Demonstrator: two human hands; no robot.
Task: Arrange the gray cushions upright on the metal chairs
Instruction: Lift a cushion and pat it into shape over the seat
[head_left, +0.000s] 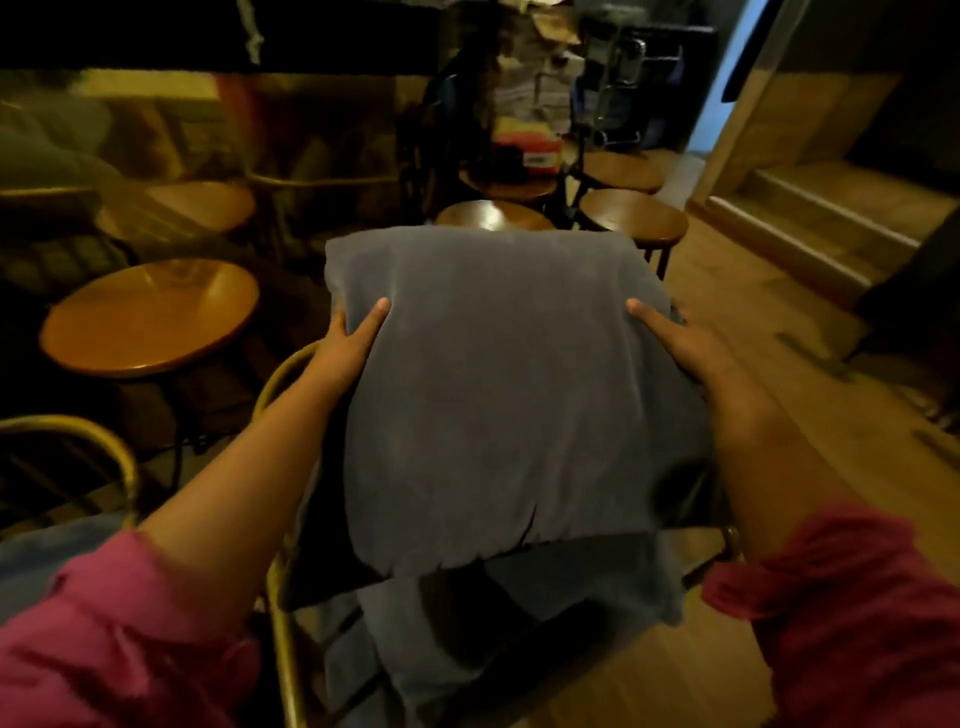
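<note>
Gray cushion (498, 384), soft plush square, being held above metal chair (283, 613) with brass-toned tubular frame; second gray cushion (524, 623) lying beneath. Left hand (347, 347) and right hand (688, 347) gripping opposite cushion edges, thumbs lying on top. Pink sleeves (119, 639) showing. Round wooden table (148, 317) standing left.

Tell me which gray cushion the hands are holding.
The top cushion: the left hand and right hand grip its sides. The lower cushion lies beneath it, untouched.
</note>
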